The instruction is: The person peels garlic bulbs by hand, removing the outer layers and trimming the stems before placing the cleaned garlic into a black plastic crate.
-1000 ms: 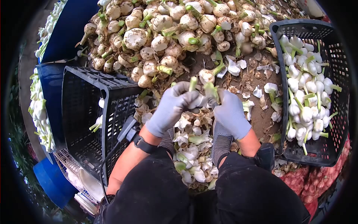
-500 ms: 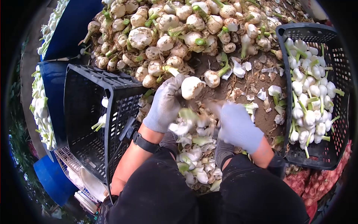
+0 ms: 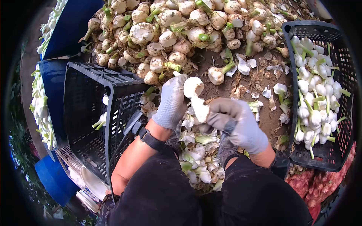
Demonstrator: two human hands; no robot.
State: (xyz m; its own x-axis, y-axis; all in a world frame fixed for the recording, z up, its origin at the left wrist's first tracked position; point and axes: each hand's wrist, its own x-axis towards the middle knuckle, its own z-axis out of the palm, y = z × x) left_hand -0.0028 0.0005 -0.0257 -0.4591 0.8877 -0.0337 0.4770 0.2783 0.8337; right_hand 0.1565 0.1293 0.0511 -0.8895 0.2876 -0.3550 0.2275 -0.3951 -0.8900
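Note:
My left hand (image 3: pixel 171 101), in a grey-white glove, is closed around the stem of a garlic bulb (image 3: pixel 193 86) whose white side faces up. A strip of pale garlic skin (image 3: pixel 200 110) hangs from the bulb toward my right hand (image 3: pixel 243 124). The gloved fingers of that hand are closed on the strip's lower end. A small dark grey piece shows at the right hand's fingers; I cannot make out what it is. Loose peeled skins (image 3: pixel 200 158) lie heaped between my feet, below both hands. Another garlic bulb with a green stem (image 3: pixel 217 76) rests on the soil just beyond.
A large pile of soil-stained garlic (image 3: pixel 166 37) spreads ahead. At right, a black crate (image 3: pixel 324 156) holds peeled white bulbs. Another black crate (image 3: pixel 90 77) stands tilted at left, beside blue containers (image 3: pixel 54 98) with more garlic. Red mesh sacks (image 3: pixel 320 190) lie at lower right.
My right hand, blurred before, has come up and left to the bulb and now pulls a strip of skin from it. The left hand stays nearly in place.

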